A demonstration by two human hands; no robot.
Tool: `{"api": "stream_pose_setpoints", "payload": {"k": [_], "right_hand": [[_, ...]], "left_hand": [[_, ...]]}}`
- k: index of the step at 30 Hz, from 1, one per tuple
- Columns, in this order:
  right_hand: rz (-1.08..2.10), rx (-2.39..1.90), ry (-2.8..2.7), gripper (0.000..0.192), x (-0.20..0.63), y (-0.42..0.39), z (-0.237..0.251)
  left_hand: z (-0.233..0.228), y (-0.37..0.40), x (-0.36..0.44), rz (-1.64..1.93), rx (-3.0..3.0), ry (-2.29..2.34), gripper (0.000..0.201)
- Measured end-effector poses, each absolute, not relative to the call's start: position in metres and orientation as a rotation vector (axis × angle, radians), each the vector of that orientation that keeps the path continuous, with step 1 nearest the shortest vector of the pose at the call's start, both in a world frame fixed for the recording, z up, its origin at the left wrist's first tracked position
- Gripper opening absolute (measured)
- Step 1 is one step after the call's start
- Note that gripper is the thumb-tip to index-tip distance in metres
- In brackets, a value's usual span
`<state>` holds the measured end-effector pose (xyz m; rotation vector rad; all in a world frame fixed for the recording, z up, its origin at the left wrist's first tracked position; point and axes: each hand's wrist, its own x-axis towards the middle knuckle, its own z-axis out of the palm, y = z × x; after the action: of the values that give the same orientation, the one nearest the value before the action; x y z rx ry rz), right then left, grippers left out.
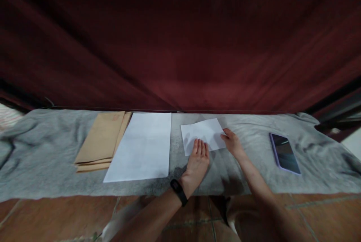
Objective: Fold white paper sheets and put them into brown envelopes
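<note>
A small white sheet of paper (201, 129), seemingly folded, lies slightly askew on the grey cloth. My left hand (197, 163) rests flat on its near edge, fingers stretched out side by side and a black band on the wrist. At the paper's right edge, my right hand (232, 142) pinches the corner between thumb and fingers. To the left of the paper lies larger white paper (145, 146), either one sheet or a stack.
Brown paper envelopes (101, 136) lie stacked at the left, partly under the large white paper. A phone in a purple case (286, 153) is on the right. The grey cloth (254, 125) covers a narrow surface before a dark red curtain (180, 54). Tiled floor (56, 215) shows below.
</note>
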<state>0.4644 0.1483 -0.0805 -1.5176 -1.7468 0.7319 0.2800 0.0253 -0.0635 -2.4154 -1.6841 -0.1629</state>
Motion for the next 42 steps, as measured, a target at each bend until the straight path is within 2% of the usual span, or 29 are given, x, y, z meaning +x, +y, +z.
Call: {"api": "stream_pose_setpoints", "payload": {"k": [9,20,23,26,30,32,35,39,42], "right_hand": [[0.866,-1.436,-1.680,0.019,0.467,0.150,-0.088],[0.952,-1.415,-1.562,0.028,0.472,0.156,-0.079],[1.064,-1.368,-1.464,0.032,0.478,0.158,-0.070],[1.231,-1.319,-1.404,0.033,0.486,0.154,-0.058],[1.459,-1.260,-1.448,0.034,0.491,0.148,-0.045],[1.506,-1.251,-1.535,0.032,0.490,0.145,-0.044],[1.458,-1.292,-1.670,0.024,0.483,0.146,-0.047],[1.263,-1.365,-1.705,0.010,0.472,0.150,-0.053],[1.073,-1.427,-1.691,0.013,0.466,0.152,-0.053]], "left_hand": [[-0.058,0.023,0.283,-0.086,-2.378,-1.635,0.048],[-0.056,0.027,0.274,-0.209,-2.438,-1.618,0.051],[-0.041,0.039,0.257,-0.485,-2.411,-1.699,0.055],[-0.027,0.057,0.237,-0.918,-2.284,-1.964,0.055],[-0.024,0.079,0.216,-1.450,-2.242,-2.461,0.054],[-0.028,0.083,0.210,-1.545,-2.297,-2.753,0.047],[-0.030,0.081,0.207,-1.539,-2.445,-3.019,0.042],[-0.028,0.075,0.212,-1.841,-2.295,-3.287,0.050],[-0.028,0.075,0.216,-1.975,-1.988,-3.392,0.044]]}}
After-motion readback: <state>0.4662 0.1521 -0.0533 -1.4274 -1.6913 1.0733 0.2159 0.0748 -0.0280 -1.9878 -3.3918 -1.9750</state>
